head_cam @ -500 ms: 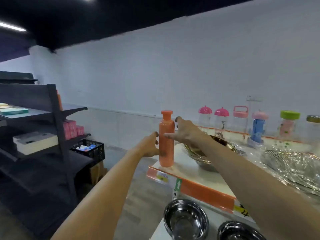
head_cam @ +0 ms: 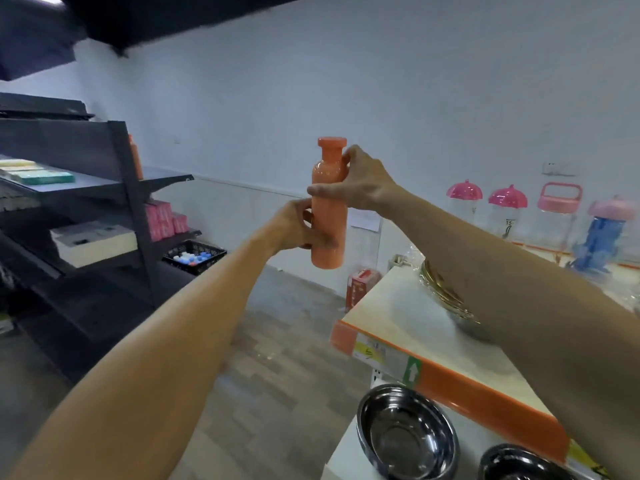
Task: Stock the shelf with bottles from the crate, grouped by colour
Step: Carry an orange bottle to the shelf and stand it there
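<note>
I'm gripping the orange bottle [head_cam: 328, 216] w/ both hands: left hand [head_cam: 294, 225] low, right hand [head_cam: 360, 183] near neck. It's now lifted off the shelf [head_cam: 391, 308], where it stood before; price tag [head_cam: 372, 349] prob too blurry to read.

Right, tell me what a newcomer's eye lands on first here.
First, the orange bottle, held upright in mid-air at centre frame, the left hand gripping its lower body and the right hand its shoulder. Next, the pink-lidded jars lined along the back of the white shelf at right. Last, the black crate of bottles on the dark rack at left.
</note>
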{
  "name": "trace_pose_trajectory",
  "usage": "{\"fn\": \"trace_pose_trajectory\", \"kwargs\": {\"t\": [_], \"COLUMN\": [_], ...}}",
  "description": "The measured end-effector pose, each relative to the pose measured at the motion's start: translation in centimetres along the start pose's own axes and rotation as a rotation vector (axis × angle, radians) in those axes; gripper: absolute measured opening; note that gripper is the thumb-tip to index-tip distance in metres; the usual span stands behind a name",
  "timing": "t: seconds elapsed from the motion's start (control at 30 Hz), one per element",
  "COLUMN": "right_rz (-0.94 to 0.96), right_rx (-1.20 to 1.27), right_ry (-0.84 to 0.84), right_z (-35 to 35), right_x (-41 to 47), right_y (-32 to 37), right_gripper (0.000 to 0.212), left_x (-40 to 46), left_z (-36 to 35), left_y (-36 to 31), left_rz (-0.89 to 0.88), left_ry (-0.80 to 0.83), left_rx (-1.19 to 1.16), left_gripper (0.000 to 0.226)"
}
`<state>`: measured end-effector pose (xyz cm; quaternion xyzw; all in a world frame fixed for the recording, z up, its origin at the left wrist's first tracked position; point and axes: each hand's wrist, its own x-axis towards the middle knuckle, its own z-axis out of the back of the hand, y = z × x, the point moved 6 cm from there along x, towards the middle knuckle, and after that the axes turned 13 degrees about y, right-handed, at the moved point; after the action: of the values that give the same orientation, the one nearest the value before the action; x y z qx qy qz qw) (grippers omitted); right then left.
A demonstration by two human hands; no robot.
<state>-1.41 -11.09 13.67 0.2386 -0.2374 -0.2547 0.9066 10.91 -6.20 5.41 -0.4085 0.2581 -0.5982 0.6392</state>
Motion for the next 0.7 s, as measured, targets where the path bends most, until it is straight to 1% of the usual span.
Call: {"fn": "trace_pose_trajectory", "kwargs": {"t": [0.13,0.23,0.33,0.37,0.43,0.47,0.53,0.57,0.63,0.7], "right_rz": [0.056,0.069,0.061,0.046,-0.007,-0.041,-0.133,-0.181,-0.265,-0.359], "right_rx": [0.045,0.113,0.255,0.314,0.375,0.391,0.401,0.364,0.27,0.255], "right_ry": [0.031,0.063,0.143,0.182,0.265,0.288,0.287,0.28,0.262,0.25], "right_z": [-3.9,-7.4,-12.6,-15.1,-21.3,-24.7,-31.6,-35.0,-41.1,-46.4], "right_x": [5.2,9.7,14.1,15.1,16.3,16.6,16.4,15.9,14.7,13.2], "right_y": [3.3,5.3,5.8,5.3,3.4,2.2,-0.4,-1.5,-3.5,-5.6], "right_gripper": [0.064,0.06,0.061,0.058,0.047,0.045,0.051,0.054,0.058,0.059], "left_x": [-0.3,-0.3,-0.9,-1.3,-2.5,-3.2,-4.8,-5.5,-7.0,-8.5], "left_z": [6.1,11.1,15.0,15.5,15.6,15.2,13.7,12.7,10.5,8.0], "left_y": [3.3,6.6,12.7,15.4,21.7,25.1,31.3,34.0,38.8,42.9], "left_rz": [0.023,0.026,0.09,0.119,0.182,0.222,0.316,0.366,0.474,0.58], "left_ry": [-0.059,-0.053,-0.047,-0.049,-0.1,-0.135,-0.192,-0.218,-0.251,-0.243], "left_rx": [0.043,0.036,-0.035,-0.071,-0.076,-0.049,-0.008,0.013,0.061,0.104], "left_gripper": [0.072,0.066,0.066,0.066,0.065,0.065,0.057,0.053,0.055,0.059]}}
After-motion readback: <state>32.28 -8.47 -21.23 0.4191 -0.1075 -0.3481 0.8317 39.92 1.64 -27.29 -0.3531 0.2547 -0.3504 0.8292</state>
